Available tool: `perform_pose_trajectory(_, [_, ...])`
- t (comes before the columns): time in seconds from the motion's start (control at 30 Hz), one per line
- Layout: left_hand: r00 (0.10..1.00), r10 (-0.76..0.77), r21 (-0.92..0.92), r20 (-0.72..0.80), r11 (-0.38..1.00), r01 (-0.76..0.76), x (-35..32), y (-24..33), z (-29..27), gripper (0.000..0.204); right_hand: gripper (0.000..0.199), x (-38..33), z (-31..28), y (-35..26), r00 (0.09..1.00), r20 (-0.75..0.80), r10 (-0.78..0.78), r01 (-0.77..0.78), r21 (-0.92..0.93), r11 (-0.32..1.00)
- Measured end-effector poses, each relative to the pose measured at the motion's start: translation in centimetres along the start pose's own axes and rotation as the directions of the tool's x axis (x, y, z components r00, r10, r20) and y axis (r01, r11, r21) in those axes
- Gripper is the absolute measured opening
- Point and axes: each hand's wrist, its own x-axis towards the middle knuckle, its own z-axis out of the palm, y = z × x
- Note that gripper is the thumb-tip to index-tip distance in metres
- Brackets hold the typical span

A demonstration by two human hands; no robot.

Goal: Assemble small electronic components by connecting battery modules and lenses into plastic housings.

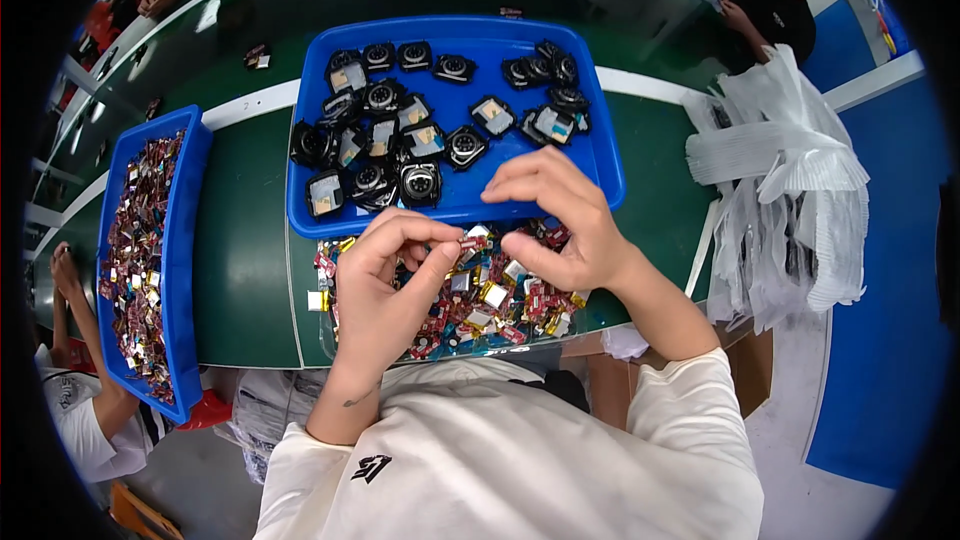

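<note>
left hand (380, 280): fingertips pinched on red circuit board (473, 242) | right hand (578, 225): fingers wide apart, empty | under fingers: pouch-battery pile (493, 295) | beyond fingers: blue tray (480, 90), black smartwatch cases (419, 180)

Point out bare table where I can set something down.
Widest bare patch: the green table between the narrow blue tray on the left and the heaped small parts. A slimmer patch lies between the wide blue tray and the white wrapped bundle; the right forearm crosses its near end. Crowded: those parts and the wide tray's left half.
</note>
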Motion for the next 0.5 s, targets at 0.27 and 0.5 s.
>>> perform_pose_trajectory(0.27, [0.998, 0.049, -0.003, -0.029, 0.999, -0.049, -1.0, 0.2, -0.8, 0.023, 0.014, 2.8, -2.1, -2.4, 0.996, -0.064, -0.058, 0.053, -0.072, 0.996])
perform_pose_trajectory(0.5, [0.996, 0.069, -0.043, -0.054, 0.997, -0.071, -2.3, 0.2, -1.7, 0.015, 0.012, 15.6, -12.7, -4.6, 0.447, -0.532, -0.72, 0.025, -0.797, 0.604])
